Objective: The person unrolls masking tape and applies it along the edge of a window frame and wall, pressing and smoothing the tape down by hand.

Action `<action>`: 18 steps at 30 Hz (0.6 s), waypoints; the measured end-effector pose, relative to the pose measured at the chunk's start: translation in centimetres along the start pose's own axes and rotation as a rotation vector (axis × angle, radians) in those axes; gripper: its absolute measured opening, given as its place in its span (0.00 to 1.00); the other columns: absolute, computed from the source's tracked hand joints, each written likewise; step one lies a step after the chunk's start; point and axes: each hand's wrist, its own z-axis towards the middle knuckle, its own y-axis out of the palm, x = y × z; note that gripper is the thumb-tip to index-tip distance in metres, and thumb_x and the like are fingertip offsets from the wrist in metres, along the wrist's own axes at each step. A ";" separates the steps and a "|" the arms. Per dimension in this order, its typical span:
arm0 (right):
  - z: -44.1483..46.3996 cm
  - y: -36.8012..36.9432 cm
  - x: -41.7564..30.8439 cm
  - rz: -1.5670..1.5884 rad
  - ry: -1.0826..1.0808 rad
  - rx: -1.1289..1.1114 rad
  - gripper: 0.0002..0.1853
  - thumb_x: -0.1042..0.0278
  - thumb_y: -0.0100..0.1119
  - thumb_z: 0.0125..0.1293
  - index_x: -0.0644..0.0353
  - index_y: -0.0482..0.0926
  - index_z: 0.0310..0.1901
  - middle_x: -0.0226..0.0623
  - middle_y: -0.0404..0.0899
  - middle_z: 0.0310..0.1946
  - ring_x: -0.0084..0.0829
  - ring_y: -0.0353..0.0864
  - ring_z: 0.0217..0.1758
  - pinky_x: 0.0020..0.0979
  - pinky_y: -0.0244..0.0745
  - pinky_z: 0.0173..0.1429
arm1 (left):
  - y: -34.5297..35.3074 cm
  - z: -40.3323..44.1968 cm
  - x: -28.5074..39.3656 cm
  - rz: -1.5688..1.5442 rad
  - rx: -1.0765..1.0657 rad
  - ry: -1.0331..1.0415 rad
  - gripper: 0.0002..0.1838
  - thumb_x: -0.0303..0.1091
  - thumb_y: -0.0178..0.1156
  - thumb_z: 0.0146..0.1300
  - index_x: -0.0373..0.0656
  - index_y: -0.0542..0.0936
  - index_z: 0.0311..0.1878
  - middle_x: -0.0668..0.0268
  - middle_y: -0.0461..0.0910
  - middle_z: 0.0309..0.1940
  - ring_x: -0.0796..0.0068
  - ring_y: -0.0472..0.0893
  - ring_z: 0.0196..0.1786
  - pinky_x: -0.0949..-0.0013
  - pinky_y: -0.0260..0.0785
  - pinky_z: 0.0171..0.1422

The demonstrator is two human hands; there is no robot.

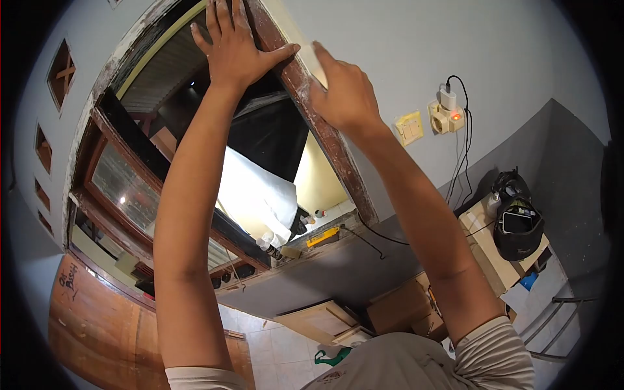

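My left hand (237, 55) lies spread against the upper part of the worn brown wooden window frame (338, 153), its thumb reaching across the wood. Close to its right, my right hand (348, 94) is at the frame's outer edge, where it meets the wall. Between its thumb and index finger shows a pale cream strip (317, 70), which runs upward along that edge; I cannot make out its exact kind. My right thumb rests by the wood. The fingertips are partly hidden.
On the sill are a yellow utility knife (323, 236) and small bottles (268, 247). Right of the frame are a wall switch (409, 128) and a socket with a charger (447, 97). A black bag (518, 227) sits on a lower surface; cardboard boxes (396, 305) stand below.
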 end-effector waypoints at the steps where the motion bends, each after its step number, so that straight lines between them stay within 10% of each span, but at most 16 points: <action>1: -0.5 0.7 0.9 0.000 -0.005 -0.005 0.32 0.68 0.63 0.68 0.61 0.74 0.75 0.60 0.87 0.53 0.61 0.88 0.56 0.51 0.82 0.64 | 0.1 -0.3 0.0 0.003 0.000 -0.006 0.80 0.89 0.66 0.46 0.37 0.49 0.88 0.42 0.42 0.88 0.46 0.37 0.91 0.25 0.23 0.86; 9: -1.8 3.9 5.1 0.250 -0.285 0.300 0.28 0.69 0.65 0.68 0.56 0.79 0.71 0.49 0.87 0.41 0.50 0.88 0.39 0.45 0.84 0.45 | 0.6 -1.9 1.1 -0.003 -0.028 -0.158 0.81 0.89 0.66 0.45 0.35 0.49 0.88 0.38 0.43 0.87 0.42 0.37 0.91 0.21 0.25 0.84; 18: -1.4 2.9 4.1 0.143 -0.178 0.197 0.22 0.67 0.62 0.68 0.61 0.84 0.62 0.54 0.89 0.40 0.56 0.89 0.43 0.51 0.84 0.52 | 1.0 -2.3 1.2 -0.042 -0.048 -0.202 0.84 0.89 0.70 0.41 0.36 0.46 0.88 0.35 0.40 0.87 0.37 0.36 0.90 0.17 0.24 0.82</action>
